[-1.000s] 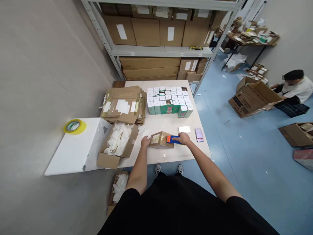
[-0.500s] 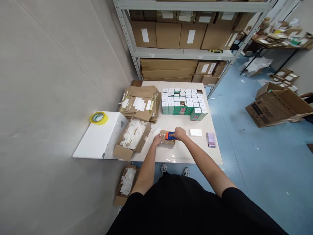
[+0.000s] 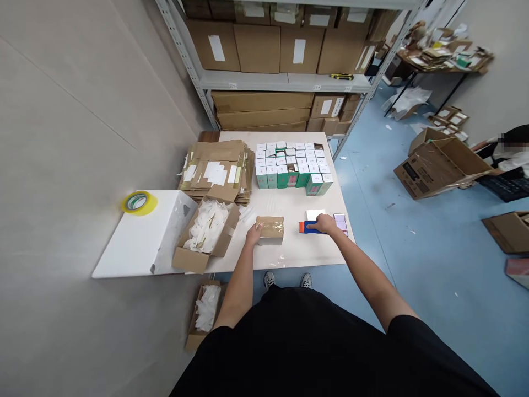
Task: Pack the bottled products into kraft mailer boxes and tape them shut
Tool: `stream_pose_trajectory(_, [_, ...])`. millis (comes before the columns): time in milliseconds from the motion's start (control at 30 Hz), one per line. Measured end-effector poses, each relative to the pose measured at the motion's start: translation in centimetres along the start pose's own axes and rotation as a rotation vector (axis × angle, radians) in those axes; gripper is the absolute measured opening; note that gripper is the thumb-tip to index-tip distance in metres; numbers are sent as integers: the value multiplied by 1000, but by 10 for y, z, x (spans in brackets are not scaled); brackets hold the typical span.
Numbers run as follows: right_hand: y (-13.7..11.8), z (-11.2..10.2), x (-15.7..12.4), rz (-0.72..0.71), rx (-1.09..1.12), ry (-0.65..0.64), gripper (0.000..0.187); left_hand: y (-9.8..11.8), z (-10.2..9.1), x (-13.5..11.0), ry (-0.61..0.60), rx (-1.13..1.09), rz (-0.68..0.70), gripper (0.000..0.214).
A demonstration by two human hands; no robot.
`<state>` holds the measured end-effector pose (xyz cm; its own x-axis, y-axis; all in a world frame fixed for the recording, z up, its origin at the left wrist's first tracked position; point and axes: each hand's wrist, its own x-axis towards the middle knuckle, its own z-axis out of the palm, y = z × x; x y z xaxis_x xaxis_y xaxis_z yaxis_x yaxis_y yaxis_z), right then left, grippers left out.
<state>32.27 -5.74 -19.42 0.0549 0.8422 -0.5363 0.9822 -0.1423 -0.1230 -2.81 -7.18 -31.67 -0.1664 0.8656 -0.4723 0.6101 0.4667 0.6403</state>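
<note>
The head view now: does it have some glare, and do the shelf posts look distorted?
In the head view, bright glints on the taped top of the cardboard box and near the front edge of the table; in the same head view, the shelf posts splay apart upwards, probably from wide-angle distortion.

The handheld tool (image 3: 311, 227) was deep blue with a bright orange end, and the carton (image 3: 271, 225) was brown on top with a greyer front. The small boxes (image 3: 302, 175) had white tops over green sides, a few fronts bearing pink patches. The worktop (image 3: 289, 207) was pale cream, the tape roll (image 3: 149, 207) yellow around a green-and-white core. White labels patterned the brown flattened cardboard (image 3: 215, 151), and white packing paper (image 3: 206, 220) filled a brown open box (image 3: 223, 245). The floor (image 3: 372, 237) was light blue, the shirt (image 3: 309, 342) plain black, the knife (image 3: 341, 76) yellow and black
</note>
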Motion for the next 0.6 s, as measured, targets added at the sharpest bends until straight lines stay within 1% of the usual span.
stream_pose_trajectory(33, [1, 4, 0, 7, 0, 14, 61, 0, 0, 1, 4, -17, -1, 50])
stream_pose_trajectory(100, [-5, 14, 0, 26, -6, 41, 60, 0, 0, 1, 12, -52, -5, 50])
stream_pose_trajectory(267, [-41, 47, 4, 74, 38, 43, 51, -2, 3, 2, 6, -110, -16, 51])
stream_pose_trajectory(367, [-56, 63, 8, 83, 77, 36, 48, -3, 3, 2, 1, -133, -29, 52])
stream_pose_trajectory(467, [-65, 73, 11, 93, 105, 38, 46, -2, 2, 1, 0, -140, -36, 53])
stream_pose_trajectory(600, [-68, 78, 12, 91, 135, 57, 47, -2, 3, -2, -9, -133, -24, 51])
